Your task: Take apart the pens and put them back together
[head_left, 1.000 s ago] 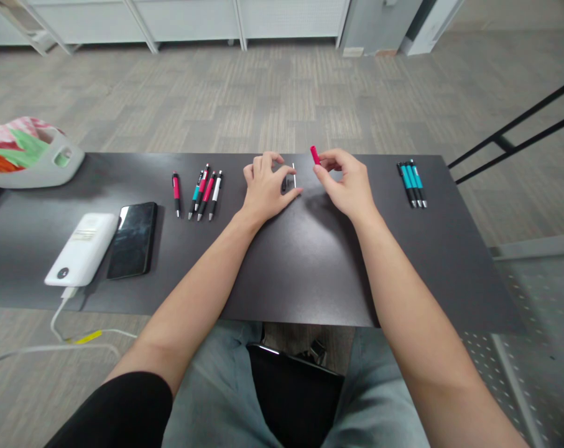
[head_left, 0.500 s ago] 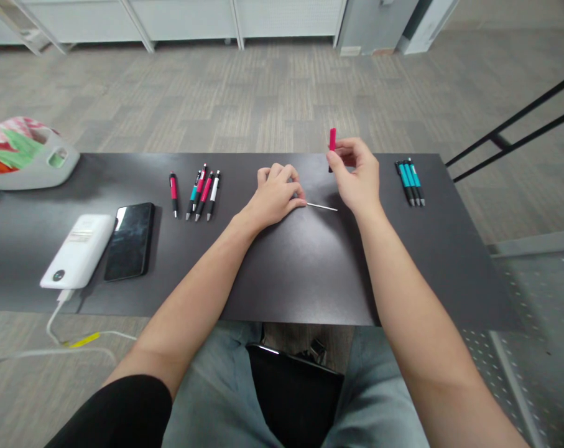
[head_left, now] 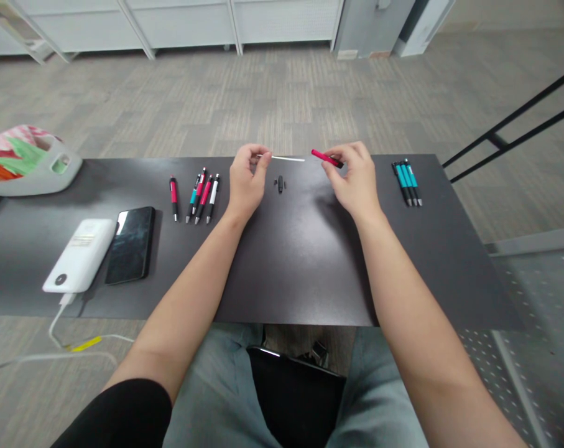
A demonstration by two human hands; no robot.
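Observation:
Between the thumb and fingers of my left hand point(head_left: 249, 178) is a thin white pen refill point(head_left: 288, 159), raised off the table with its free end pointing right. My right hand point(head_left: 355, 176) pinches a red pen barrel point(head_left: 326, 158), tilted so one end faces the refill. A small gap separates refill and barrel. On the table just right of my left hand lie small black pen parts point(head_left: 280, 184), one longer piece with a tiny piece on either side.
Left of my hands lie a lone red pen point(head_left: 173, 199) and a group of mixed pens point(head_left: 202, 198). Several teal pens point(head_left: 407, 183) lie at the right. A black phone point(head_left: 131, 246), a cabled white power bank point(head_left: 80, 255) and a white basket point(head_left: 53, 168) occupy the table's left side.
My left hand has lifted the refill off the table, uncovering the small black parts. My right hand has tipped the red barrel from upright to slanted and moved it slightly left.

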